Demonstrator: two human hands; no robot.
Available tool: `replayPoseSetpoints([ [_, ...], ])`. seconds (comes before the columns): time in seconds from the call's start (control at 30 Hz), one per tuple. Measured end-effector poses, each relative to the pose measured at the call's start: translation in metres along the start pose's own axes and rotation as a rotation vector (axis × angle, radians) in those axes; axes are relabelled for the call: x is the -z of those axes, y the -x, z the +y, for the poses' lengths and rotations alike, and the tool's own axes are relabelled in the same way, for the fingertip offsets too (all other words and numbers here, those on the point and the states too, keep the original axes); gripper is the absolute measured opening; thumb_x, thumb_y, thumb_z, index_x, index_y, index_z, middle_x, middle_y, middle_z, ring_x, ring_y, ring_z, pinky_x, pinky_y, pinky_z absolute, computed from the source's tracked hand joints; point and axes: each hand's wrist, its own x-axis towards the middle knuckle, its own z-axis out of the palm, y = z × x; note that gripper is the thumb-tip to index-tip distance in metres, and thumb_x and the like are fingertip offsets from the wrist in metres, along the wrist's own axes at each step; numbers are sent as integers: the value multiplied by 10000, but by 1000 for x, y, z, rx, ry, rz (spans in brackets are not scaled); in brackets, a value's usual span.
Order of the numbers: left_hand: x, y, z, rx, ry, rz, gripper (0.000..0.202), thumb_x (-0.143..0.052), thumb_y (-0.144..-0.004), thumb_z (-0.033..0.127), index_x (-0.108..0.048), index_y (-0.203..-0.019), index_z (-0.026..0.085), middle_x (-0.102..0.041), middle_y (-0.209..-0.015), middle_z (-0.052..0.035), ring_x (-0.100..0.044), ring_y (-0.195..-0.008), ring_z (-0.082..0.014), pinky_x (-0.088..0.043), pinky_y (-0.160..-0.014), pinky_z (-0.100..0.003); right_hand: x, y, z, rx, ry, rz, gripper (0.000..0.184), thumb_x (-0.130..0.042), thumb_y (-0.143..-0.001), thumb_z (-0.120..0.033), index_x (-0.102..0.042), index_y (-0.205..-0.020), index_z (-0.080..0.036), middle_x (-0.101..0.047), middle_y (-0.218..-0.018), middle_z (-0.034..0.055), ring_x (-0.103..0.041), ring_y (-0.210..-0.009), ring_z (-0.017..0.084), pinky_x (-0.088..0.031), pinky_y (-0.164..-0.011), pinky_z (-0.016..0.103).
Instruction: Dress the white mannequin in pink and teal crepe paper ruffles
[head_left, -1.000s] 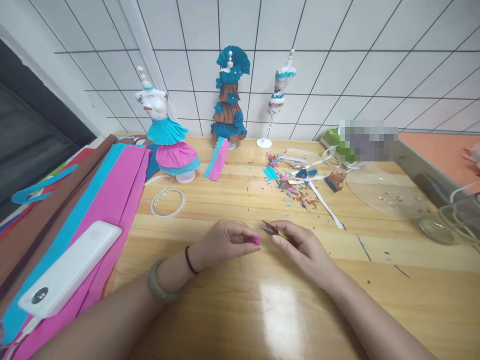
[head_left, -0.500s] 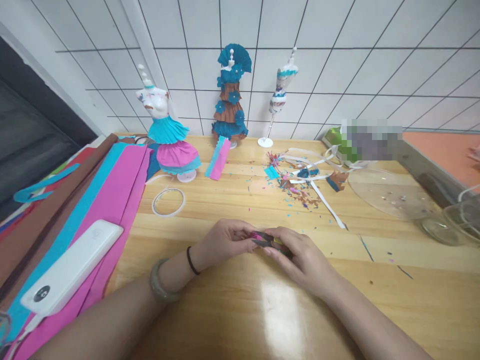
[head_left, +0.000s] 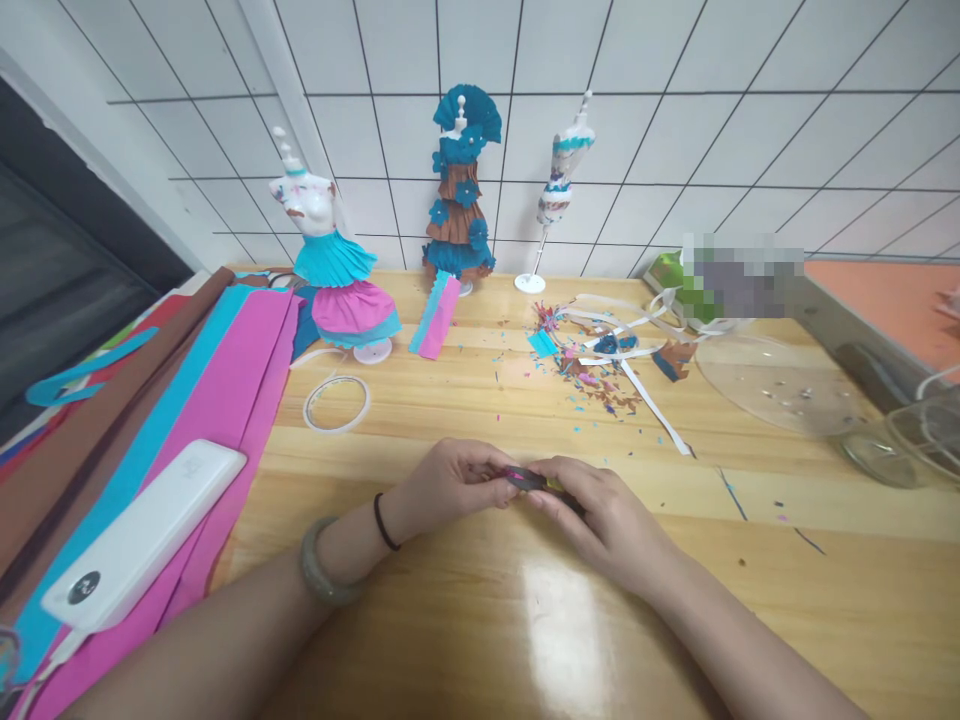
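My right hand is closed around a small pair of dark scissors, with a bit of yellow showing at the handle. The scissors point left and their blades are together. My left hand pinches a tiny pink paper piece at the blade tips; the fingers hide most of it. Both hands meet just above the wooden table. Behind them stand a dress form in a blue and pink paper skirt, one in a teal and brown paper dress, and a bare dress form.
Colored paper sheets with a white power bank lie at left. A tape roll and a blue-pink paper strip sit farther back. Paper scraps, a clear round plate and a glass jar are at right.
The scissor blades have closed on the pink paper piece; half a second ago they stood apart. Both hands have stayed nearly in place.
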Motion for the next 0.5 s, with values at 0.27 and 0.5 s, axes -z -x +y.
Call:
replayPoseSetpoints([
  [0.27,0,-1,2,-10,-24,-8,165,-687,-729,249,-700,-800,101,-668,-695,-42,-583,-630,-99,-470,-619,-213,1,0,-1,18,-17,-7,209,-412,-950,-309,-571,-1025,-196,-689,-949,63,-659,-855,168,-509,-727,283],
  [0.5,1,0,2,-26,-19,-19,161,-687,-732,243,-703,-812,104,-669,-713,-45,-582,-633,-95,-473,-623,-211,2,0,-1,42,0,4,178,-428,-946,-284,-572,-1011,-202,-691,-936,45,-654,-830,154,-494,-707,264],
])
